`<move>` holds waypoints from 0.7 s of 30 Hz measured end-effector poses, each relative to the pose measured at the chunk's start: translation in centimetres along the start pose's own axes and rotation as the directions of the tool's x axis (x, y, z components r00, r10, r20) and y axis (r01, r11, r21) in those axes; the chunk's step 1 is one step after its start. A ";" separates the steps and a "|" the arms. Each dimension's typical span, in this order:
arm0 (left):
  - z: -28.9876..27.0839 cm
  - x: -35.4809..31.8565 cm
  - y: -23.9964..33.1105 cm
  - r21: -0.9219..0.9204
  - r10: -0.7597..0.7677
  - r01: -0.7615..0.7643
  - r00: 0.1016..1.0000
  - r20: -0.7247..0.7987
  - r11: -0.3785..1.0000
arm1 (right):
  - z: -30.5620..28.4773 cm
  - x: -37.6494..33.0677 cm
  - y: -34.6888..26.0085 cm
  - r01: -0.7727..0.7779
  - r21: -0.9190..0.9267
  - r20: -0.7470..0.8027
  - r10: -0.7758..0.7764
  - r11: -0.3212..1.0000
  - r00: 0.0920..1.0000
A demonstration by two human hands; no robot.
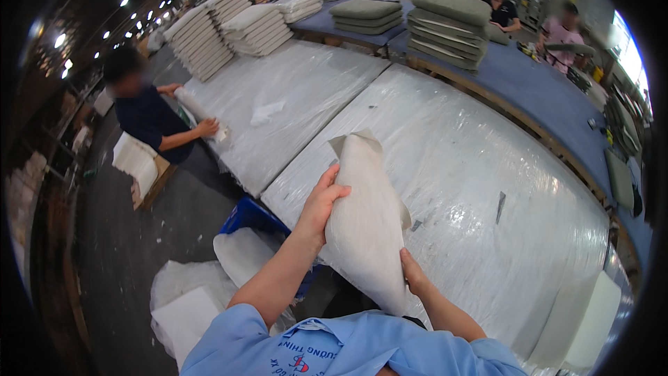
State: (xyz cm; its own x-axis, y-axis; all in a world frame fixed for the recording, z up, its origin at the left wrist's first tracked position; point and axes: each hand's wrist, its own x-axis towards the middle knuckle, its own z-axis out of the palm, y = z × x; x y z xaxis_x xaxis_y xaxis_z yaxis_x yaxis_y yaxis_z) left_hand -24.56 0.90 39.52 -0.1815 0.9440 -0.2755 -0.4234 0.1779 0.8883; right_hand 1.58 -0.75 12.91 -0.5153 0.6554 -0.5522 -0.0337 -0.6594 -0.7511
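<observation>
A cream-white cushion (pixel 365 226) stands tilted on edge in front of me, its surface soft and fabric-like. A loose flap of cloth sticks out at its top, and another shows on its right side. My left hand (pixel 323 202) grips the cushion's left edge, with the thumb laid over the near face. Lower down, my right hand (pixel 415 275) holds its right edge; most of those fingers are hidden behind it. Beneath is a worktable (pixel 459 167) wrapped in shiny clear plastic.
White foam pieces (pixel 243 254) lie by a blue bin (pixel 254 216) at lower left. A white foam block (pixel 591 320) rests at the table's right. Cushion stacks (pixel 449 28) stand on the far blue tables. At left, a co-worker (pixel 149 108) handles a pale pad; two people work behind.
</observation>
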 end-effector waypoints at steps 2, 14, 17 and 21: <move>1.9 -0.2 -0.2 0.123 0.027 -0.028 1.000 0.012 0.992 | 2.4 -0.6 -2.1 0.184 -0.133 -0.075 -0.196 0.974 0.978; 7.7 -0.2 -4.4 -0.072 0.103 -0.088 0.964 0.247 0.994 | 9.4 -6.3 -19.9 0.706 -0.193 0.012 -0.718 0.681 0.696; 7.5 -0.1 -4.7 0.272 0.195 -0.259 0.951 0.241 0.927 | 9.3 -5.9 -19.1 0.735 -0.238 0.050 -0.747 0.635 0.663; 8.5 -0.4 -4.3 0.444 0.230 -0.324 0.940 0.251 0.835 | 8.0 -4.5 -18.6 0.769 -0.209 0.072 -0.775 0.604 0.628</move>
State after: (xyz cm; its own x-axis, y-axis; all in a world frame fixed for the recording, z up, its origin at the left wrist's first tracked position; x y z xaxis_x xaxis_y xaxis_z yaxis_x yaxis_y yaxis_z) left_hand -15.11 2.11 38.89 -0.0452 0.9983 0.0380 0.0996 -0.0334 0.9945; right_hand -2.33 5.60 32.25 -0.3596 0.8958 0.2611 -0.2379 0.1826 -0.9540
